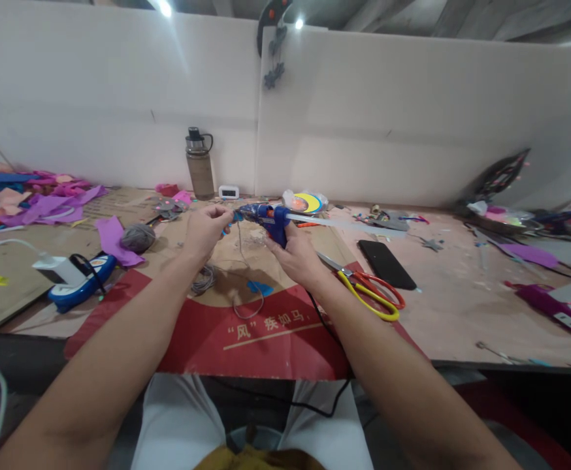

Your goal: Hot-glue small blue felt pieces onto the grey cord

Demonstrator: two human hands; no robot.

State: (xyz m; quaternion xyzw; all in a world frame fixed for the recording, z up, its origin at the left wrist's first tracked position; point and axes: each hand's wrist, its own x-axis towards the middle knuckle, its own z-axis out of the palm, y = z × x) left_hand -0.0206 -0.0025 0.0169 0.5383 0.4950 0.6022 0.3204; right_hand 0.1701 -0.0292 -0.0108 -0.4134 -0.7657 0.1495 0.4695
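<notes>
My right hand (299,256) is wrapped round the handle of a blue hot glue gun (276,228), and a pale glue stick (298,217) sticks out of its back end. The gun's nozzle points left, close to the fingertips of my left hand (206,230). Those fingers are pinched on a small blue piece (226,228), mostly hidden by them. Grey string (241,247) hangs near the piece and loops down onto a red and brown cardboard sheet (192,349). A flat blue cut-out (259,288) and a small coil of grey cord (203,279) lie below.
Right of my hand are yellow-and-red-handled scissors (371,290) and a black phone (386,264). A bottle (200,166) stands at the back by a white partition. Left are a grey yarn ball (138,239), felt scraps (50,207) and a blue power strip (82,284).
</notes>
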